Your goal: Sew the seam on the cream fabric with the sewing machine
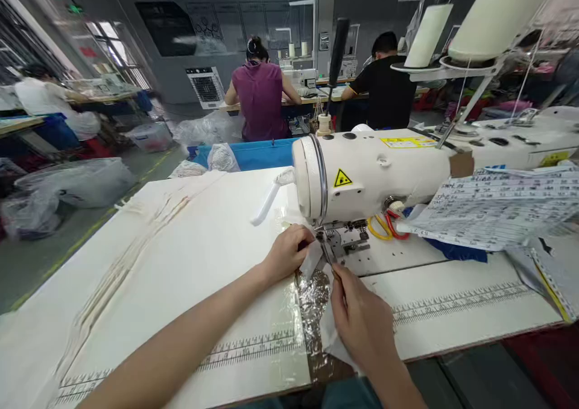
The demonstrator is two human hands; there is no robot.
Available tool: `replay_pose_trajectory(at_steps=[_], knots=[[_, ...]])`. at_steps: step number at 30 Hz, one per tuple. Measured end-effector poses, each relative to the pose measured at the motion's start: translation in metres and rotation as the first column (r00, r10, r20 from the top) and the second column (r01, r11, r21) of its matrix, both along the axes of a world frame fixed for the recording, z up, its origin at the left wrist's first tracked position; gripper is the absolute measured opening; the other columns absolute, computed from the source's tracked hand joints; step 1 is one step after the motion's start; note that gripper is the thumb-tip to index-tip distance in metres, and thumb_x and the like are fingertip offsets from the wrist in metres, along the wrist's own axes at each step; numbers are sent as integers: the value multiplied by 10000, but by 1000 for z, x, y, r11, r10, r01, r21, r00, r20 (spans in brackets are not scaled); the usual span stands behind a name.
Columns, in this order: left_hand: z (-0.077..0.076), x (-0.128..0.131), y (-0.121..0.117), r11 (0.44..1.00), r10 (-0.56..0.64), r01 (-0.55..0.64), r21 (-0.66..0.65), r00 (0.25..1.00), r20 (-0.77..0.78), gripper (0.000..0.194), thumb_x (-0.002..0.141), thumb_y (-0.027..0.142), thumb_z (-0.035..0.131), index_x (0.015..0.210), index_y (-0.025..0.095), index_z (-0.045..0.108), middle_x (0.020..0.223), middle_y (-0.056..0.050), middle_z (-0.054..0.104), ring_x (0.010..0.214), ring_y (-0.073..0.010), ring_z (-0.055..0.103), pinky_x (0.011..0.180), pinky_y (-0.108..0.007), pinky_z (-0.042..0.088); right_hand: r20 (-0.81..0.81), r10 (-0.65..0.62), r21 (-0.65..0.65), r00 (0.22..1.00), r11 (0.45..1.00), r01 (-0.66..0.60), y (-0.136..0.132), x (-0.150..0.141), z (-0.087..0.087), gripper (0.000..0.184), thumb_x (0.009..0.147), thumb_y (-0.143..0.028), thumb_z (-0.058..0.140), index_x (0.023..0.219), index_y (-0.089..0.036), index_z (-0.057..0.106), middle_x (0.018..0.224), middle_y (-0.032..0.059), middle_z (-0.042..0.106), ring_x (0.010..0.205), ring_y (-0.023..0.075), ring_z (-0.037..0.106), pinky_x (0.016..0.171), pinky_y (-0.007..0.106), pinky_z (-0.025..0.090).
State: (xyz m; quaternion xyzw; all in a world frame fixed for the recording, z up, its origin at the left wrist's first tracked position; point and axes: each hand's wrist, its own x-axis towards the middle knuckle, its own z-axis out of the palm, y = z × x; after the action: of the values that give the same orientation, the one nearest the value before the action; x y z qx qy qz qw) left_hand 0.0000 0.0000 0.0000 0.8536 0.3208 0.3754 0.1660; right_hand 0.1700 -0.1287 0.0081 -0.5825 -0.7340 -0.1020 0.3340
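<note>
At the needle end of a white sewing machine [375,171], both my hands work close together. My left hand [289,252] is closed, pinching the edge of a thin white fabric piece [311,260] beside the presser foot. In my right hand [364,321], thumb and fingers close on slim metal tweezers [327,253], whose tips point toward the needle area. More white fabric [333,339] hangs below the right hand, partly hidden by it. The needle itself is too small to make out.
Long pale fabric strips [122,264] lie along the table's left side. Red- and yellow-handled scissors [389,225] rest behind the needle plate. Handwritten sheets [493,210] cover the machine's right. Thread cones [427,35] stand above. Several people sit at machines beyond.
</note>
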Motion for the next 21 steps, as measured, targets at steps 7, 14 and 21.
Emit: replay_pose_trajectory(at_steps=[7,14,21], knots=[[7,2,-3,974,-16,28,225,998,-54,124,960,171,523,839,171,546,832,-45,628,782,-170,567,668,-280,475,26,-41,5,999,999,41,3,0,-6,359,1027,-209,318,1135,-132,651,954,52,765,631,149,712,447,254,438],[14,4,-7,870,-13,123,477,974,-227,191,1005,138,437,880,130,582,886,-79,658,810,-181,559,674,-296,531,94,-63,-14,994,998,65,3,-3,-7,346,1010,-156,345,1173,-110,647,929,65,753,668,156,710,484,237,469],[22,-10,-11,933,-114,232,275,915,-387,230,989,129,440,1026,120,667,1042,-120,639,974,-205,581,751,-320,587,-8,-56,-31,998,998,56,-18,0,-9,310,1011,-203,352,1186,-128,596,988,87,758,724,190,732,532,251,498]])
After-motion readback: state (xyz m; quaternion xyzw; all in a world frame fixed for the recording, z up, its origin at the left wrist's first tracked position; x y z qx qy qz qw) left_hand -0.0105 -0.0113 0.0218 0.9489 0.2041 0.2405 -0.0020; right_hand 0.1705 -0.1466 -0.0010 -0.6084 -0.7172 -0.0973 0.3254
